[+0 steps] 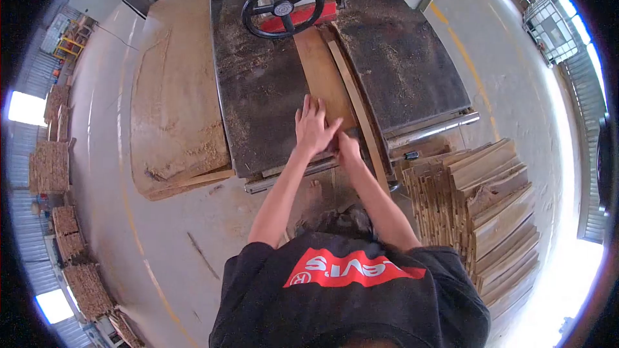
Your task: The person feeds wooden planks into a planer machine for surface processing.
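A long brown board (322,74) lies on the dark machine table (258,100) and runs back to the red part under the black handwheel (283,8). Spread over the board's near left edge is my left hand (314,127), fingers apart and pointing forward. My right hand (349,148) is at the board's near end, its fingers curled in; what they hold, if anything, is hidden. Just right of the board a narrow pale wooden strip (358,106) runs alongside, with a dark rail beyond it.
Stacked boards (496,212) stand on the floor at my right. A wide wooden surface (177,90) with sawdust adjoins the machine's left side. A metal bar (432,129) edges the table's right front. More wood stacks (50,166) line the far left wall.
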`<state>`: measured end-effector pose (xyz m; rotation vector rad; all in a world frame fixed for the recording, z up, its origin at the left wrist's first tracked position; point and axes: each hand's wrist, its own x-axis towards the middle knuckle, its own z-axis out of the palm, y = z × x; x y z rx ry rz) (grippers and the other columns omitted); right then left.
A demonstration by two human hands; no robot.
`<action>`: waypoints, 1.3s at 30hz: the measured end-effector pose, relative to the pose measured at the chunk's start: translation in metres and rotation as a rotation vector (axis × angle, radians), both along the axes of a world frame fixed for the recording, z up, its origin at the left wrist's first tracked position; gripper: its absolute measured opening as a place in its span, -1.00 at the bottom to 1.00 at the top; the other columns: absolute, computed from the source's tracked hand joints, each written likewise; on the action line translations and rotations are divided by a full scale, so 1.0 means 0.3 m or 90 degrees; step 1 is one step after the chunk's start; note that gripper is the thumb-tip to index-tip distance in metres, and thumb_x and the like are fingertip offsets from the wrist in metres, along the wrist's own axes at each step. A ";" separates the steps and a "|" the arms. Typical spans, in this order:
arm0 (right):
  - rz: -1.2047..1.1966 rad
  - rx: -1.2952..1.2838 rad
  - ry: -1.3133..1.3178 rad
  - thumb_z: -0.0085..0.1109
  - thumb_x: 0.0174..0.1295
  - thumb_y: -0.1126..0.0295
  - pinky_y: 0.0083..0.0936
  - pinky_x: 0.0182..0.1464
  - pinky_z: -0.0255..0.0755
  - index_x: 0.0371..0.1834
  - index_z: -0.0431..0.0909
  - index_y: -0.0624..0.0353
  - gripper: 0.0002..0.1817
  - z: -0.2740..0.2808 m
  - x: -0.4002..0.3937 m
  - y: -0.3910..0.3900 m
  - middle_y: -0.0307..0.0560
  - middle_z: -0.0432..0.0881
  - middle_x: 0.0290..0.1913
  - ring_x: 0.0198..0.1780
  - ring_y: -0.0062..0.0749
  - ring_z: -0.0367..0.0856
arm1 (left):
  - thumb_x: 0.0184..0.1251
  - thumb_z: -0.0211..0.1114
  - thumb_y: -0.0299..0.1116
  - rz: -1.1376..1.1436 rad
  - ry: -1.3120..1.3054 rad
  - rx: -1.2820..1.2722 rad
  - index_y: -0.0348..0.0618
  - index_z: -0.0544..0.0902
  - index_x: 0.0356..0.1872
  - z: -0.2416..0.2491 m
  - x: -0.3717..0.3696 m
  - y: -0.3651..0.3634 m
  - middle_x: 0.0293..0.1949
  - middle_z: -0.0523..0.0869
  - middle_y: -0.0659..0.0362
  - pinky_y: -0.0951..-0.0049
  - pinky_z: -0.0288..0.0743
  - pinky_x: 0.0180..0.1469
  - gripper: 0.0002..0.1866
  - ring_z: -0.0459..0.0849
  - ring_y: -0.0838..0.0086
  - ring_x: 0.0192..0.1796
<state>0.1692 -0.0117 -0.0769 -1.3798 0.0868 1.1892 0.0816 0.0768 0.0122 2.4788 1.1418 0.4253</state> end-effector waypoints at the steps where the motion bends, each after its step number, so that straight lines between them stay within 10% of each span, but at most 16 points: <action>1: -0.004 0.006 0.038 0.22 0.56 0.17 -0.33 -0.31 0.56 0.05 0.74 0.27 -0.66 -0.005 0.020 0.061 -0.12 0.77 -0.19 -0.29 -0.41 0.70 | 0.59 0.18 0.21 0.014 -0.060 -0.017 -0.39 0.44 0.57 -0.018 0.001 0.046 0.58 0.40 -0.33 -0.21 0.07 0.67 -0.14 0.17 -0.12 0.73; 7: 0.013 -0.010 0.046 0.24 0.50 0.34 -0.30 -0.43 0.59 -0.05 0.72 0.32 -0.77 0.078 0.046 0.232 -0.03 0.79 -0.29 -0.34 -0.29 0.79 | 0.70 0.14 -0.06 0.099 -0.394 0.035 -0.33 0.61 0.33 -0.113 -0.063 0.081 0.29 0.65 -0.18 0.01 0.46 0.41 -0.48 0.60 0.02 0.36; 12: -0.103 -0.094 -0.171 0.41 0.31 0.27 -0.19 -0.25 0.67 -0.14 0.76 0.38 -0.68 0.177 0.008 0.385 0.05 0.80 -0.23 -0.22 -0.19 0.82 | 0.80 0.02 -0.07 0.125 -0.947 -0.713 -0.26 0.66 0.24 -0.152 -0.002 0.150 0.01 0.77 0.03 0.23 0.66 0.05 -0.55 0.76 0.21 -0.03; 14: -0.091 -0.032 -0.204 0.37 0.33 0.23 -0.11 -0.16 0.66 -0.12 0.76 0.42 -0.64 0.055 0.021 0.482 0.16 0.83 -0.26 -0.22 -0.08 0.84 | 0.81 -0.02 -0.02 0.021 -0.414 -0.108 -0.33 0.62 0.32 -0.169 -0.053 0.147 0.21 0.76 -0.09 0.13 0.58 0.26 -0.46 0.74 0.13 0.19; 18: 0.193 0.008 -0.553 0.26 0.43 0.08 -0.08 -0.18 0.62 -0.18 0.75 0.31 -0.58 0.300 0.011 0.234 0.36 0.73 -0.29 -0.20 0.25 0.77 | 0.84 -0.03 -0.04 0.031 -0.418 -0.055 -0.32 0.57 0.48 -0.311 -0.100 0.239 0.45 0.63 -0.12 0.09 0.61 0.33 -0.43 0.68 0.06 0.39; 22: 0.216 0.310 -0.693 0.36 0.41 0.20 -0.10 -0.23 0.61 -0.18 0.81 0.19 -0.74 0.446 -0.020 -0.273 0.18 0.78 -0.33 -0.31 0.13 0.78 | 0.82 -0.05 0.06 0.086 -0.425 -0.060 -0.41 0.62 0.39 -0.248 -0.076 0.191 0.39 0.69 -0.16 0.12 0.43 0.51 -0.35 0.63 0.01 0.45; 29: -0.177 -0.254 -0.853 0.45 0.40 0.19 -0.28 -0.14 0.70 -0.19 0.82 0.11 -0.79 0.405 0.312 -1.133 0.00 0.84 -0.16 -0.21 -0.11 0.83 | 0.74 0.12 0.11 0.091 -0.310 -0.002 -0.39 0.58 0.45 -0.189 -0.063 0.162 0.42 0.66 -0.17 0.14 0.58 0.43 -0.31 0.68 0.05 0.41; 34: -0.408 -0.811 -0.703 0.58 0.18 -0.23 -0.02 0.26 0.58 0.59 0.29 0.23 0.09 0.281 0.575 -1.638 0.28 0.52 0.39 0.30 0.15 0.61 | 0.74 0.16 0.07 0.084 -0.313 -0.043 -0.43 0.49 0.51 -0.176 -0.069 0.147 0.44 0.62 -0.25 0.09 0.52 0.49 -0.30 0.61 -0.02 0.48; 39: -0.300 -0.977 -0.645 0.41 0.07 -0.57 0.13 0.53 0.29 0.69 0.19 0.19 0.32 0.197 0.711 -1.863 0.32 0.35 0.56 0.56 0.26 0.32 | 0.69 0.20 0.15 0.072 -0.231 0.044 -0.49 0.41 0.54 -0.149 -0.048 0.071 0.51 0.51 -0.29 0.04 0.39 0.58 -0.18 0.49 -0.07 0.57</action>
